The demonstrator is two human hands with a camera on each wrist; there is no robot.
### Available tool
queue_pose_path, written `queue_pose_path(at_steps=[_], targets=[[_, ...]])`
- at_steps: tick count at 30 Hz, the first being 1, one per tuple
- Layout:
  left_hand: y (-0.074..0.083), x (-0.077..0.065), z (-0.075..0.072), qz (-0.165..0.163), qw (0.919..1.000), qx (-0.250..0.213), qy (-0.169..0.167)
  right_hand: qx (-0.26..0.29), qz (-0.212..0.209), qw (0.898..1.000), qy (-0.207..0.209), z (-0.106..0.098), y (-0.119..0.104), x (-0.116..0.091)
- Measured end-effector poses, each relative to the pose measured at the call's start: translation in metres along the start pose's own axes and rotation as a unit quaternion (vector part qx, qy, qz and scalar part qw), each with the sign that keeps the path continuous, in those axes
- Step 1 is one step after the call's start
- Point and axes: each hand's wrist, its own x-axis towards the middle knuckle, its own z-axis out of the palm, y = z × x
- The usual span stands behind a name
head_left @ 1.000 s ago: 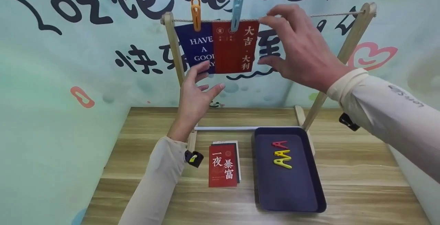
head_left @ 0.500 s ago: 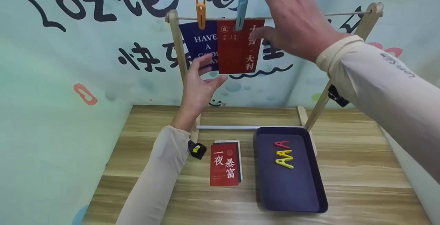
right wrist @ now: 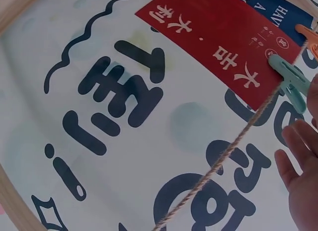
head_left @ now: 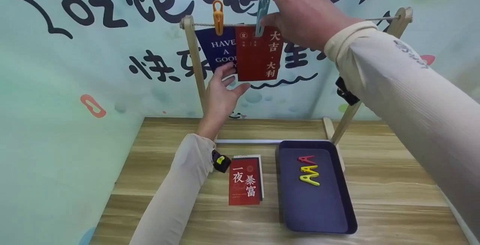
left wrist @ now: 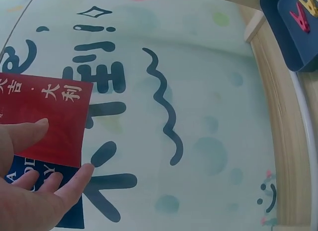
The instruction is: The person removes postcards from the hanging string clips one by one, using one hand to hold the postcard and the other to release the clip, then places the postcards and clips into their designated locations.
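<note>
A red card and a dark blue card hang from a rope. The red card's left edge overlaps the blue one. An orange clothespin sits on the blue card's top edge, and a light blue clothespin on the red card's. My right hand is at the light blue clothespin, its thumb against it and index fingertip above; a gap shows between them. Below the cards, my left hand has fingers in front of the blue card and thumb apart from them, near the red card's lower edge; it grips nothing.
A wooden frame carries the rope. On the table, a dark tray holds a red clothespin and yellow clothespins. Stacked cards lie left of the tray. A printed wall stands behind.
My right hand has left the red card's upper right edge, risen, then moved left to the light blue clothespin. My left hand stays under the cards, shifting slightly right.
</note>
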Motion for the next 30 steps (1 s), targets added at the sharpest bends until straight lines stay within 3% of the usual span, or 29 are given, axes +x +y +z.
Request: queue_pose_path(at_steps=[5, 15, 30], targets=[[-0.001, 0.000, 0.007, -0.011, 0.9989, -0.041, 0.020, 0.034, 0.035, 0.998, -0.040, 0.000, -0.001, 0.002], [0.000, -0.005, 0.007, -0.045, 0.9958, -0.012, 0.079, 0.084, 0.052, 0.994, -0.048, 0.002, -0.006, 0.003], [-0.003, -0.011, 0.006, -0.022, 0.9968, 0.005, 0.076, 0.108, 0.036, 0.994, -0.002, 0.005, -0.011, 0.000]])
